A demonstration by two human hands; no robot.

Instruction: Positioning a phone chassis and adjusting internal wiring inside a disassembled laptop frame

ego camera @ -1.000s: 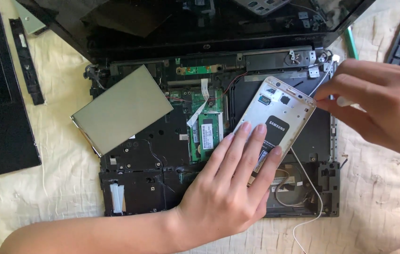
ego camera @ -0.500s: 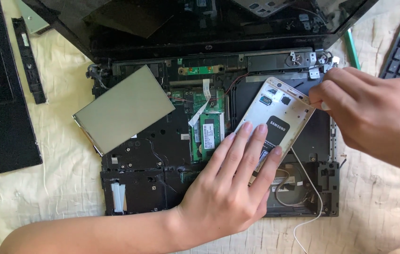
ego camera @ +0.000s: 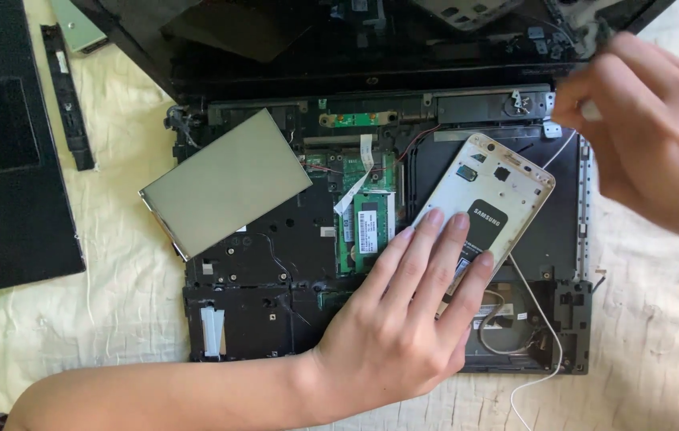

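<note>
Right hand [ego camera: 643, 120] now off phone [ego camera: 483, 203].

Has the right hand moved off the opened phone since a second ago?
Yes. The right hand has lifted up and away from the phone, toward the laptop hinge.

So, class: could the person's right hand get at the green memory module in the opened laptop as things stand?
Probably yes. The right hand hovers raised at the upper right; the memory module lies uncovered, left of the phone that the left hand presses. It would have to cross over the phone.
</note>
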